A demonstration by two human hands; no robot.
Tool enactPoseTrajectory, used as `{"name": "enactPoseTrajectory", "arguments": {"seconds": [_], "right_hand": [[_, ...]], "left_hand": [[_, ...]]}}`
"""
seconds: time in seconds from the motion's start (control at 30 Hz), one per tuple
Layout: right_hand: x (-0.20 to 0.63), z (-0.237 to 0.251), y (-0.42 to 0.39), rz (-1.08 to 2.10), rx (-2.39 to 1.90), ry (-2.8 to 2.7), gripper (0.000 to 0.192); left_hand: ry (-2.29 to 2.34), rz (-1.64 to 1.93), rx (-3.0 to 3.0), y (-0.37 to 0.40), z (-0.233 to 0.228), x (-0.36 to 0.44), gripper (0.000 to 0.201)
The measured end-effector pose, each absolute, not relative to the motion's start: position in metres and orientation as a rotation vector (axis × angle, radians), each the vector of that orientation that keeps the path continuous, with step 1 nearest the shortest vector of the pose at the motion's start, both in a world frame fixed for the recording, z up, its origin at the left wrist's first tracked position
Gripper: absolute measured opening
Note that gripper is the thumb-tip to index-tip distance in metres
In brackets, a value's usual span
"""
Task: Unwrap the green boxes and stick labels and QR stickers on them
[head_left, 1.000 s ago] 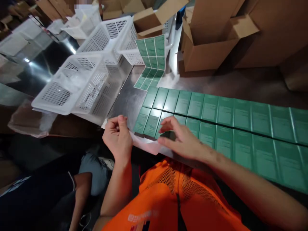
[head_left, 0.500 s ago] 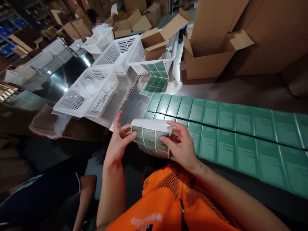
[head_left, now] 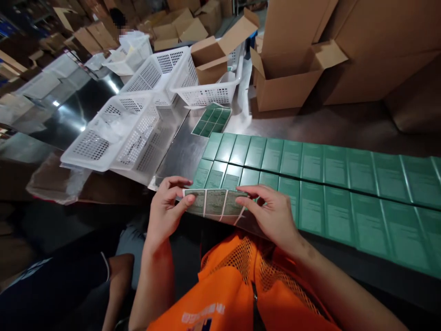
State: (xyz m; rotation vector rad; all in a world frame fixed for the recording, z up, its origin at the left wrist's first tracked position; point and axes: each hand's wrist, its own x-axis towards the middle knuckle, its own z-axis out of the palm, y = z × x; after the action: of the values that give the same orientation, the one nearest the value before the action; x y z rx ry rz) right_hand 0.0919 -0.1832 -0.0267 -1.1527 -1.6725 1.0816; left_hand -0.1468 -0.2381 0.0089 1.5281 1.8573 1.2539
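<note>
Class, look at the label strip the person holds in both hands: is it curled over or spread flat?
Spread flat: the label strip stretches straight between left hand and right hand.

steel table (head_left: 186, 147) | green boxes (head_left: 310, 177) in two rows | label sheet (head_left: 212, 120) | white baskets (head_left: 113, 131) | cardboard box (head_left: 289, 78)

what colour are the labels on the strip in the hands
Green, on white backing; the label strip shows best in the head view.

Print on green labels (head_left: 215, 202) unreadable
</note>
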Motion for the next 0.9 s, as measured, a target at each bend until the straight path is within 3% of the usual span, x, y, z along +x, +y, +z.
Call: {"name": "enactPoseTrajectory", "arguments": {"seconds": [0.2, 0.37, 0.43, 0.57, 0.7, 0.8, 0.9], "right_hand": [[0.098, -0.023, -0.180, 1.042, -1.217, -1.665, 0.013], [0.111, -0.023, -0.194, 0.491, -0.722, -2.032, 0.015], [0.122, -0.016, -0.204, 0.460, -0.433, -2.201, 0.016], [0.147, 0.008, -0.208, 0.754, -0.232, -2.243, 0.006], [0.161, 0.022, -0.174, 1.010, -0.733, -1.939, 0.004], [0.158, 0.013, -0.142, 1.255, -1.103, -1.721, 0.017], [0.150, -0.001, -0.120, 1.512, -1.157, -1.572, 0.030]], "left_hand": [[1.771, 1.356, 1.093, -0.235, -0.002, -0.134, 0.020], [1.755, 1.433, 0.898, -0.224, -0.011, -0.139, 0.026], [1.750, 1.447, 0.786, -0.220, -0.013, -0.151, 0.029], [1.719, 1.537, 0.596, -0.212, -0.012, -0.178, 0.022], [1.688, 1.588, 0.621, -0.206, -0.006, -0.170, 0.019], [1.606, 1.256, 0.744, -0.206, -0.007, -0.141, 0.036], [1.485, 0.828, 0.976, -0.208, -0.014, -0.112, 0.047]]}}
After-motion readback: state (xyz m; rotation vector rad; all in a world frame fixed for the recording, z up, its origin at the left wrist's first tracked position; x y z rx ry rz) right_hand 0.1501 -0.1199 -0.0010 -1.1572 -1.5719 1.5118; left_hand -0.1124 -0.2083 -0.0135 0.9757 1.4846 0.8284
